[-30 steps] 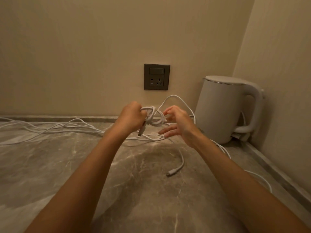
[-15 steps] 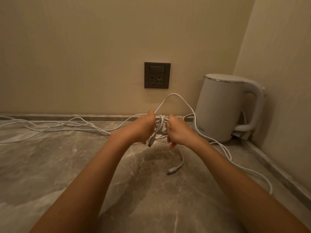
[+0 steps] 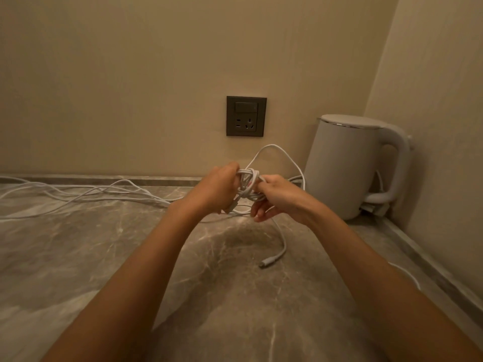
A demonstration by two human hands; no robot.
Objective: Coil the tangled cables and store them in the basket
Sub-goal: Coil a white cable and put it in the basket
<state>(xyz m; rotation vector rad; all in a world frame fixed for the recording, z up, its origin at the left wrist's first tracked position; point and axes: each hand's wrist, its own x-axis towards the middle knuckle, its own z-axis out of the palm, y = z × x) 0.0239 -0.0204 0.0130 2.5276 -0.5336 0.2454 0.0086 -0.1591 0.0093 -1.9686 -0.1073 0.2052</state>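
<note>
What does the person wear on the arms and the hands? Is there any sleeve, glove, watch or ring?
Nothing visible. The left hand and right hand are bare, without gloves, rings or a watch, and both forearms show no sleeve up to the picture's lower edge.

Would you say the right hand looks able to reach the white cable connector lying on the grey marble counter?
Probably yes: the white cable connector lies uncovered near the right hand, though that hand grips the coiled white cable bundle.
</note>
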